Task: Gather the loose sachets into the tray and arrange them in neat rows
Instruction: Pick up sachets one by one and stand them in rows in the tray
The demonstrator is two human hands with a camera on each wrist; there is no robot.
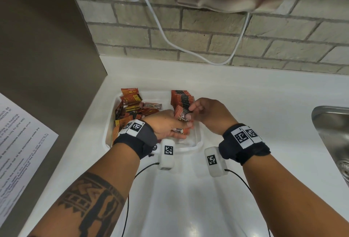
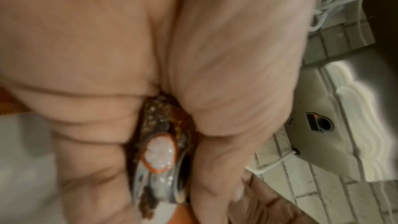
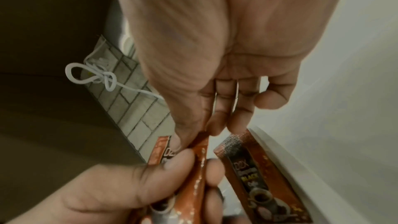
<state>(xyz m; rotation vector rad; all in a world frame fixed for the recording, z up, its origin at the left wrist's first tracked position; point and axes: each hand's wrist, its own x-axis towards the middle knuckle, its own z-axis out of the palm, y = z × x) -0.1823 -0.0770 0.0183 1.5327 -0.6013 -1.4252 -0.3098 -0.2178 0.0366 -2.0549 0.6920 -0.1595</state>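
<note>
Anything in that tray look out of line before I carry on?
Yes. On the left of the tray, the orange and yellow sachets lie jumbled at mixed angles, some overlapping. The upright row of sachets at the back right looks tidy. Both hands grip a small bunch.

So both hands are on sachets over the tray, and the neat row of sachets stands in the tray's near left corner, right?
Not quite. The neat row stands in the far right corner of the tray; the head view shows it. The left side holds a loose pile. The rest holds: left hand and right hand both hold sachets over the tray.
</note>
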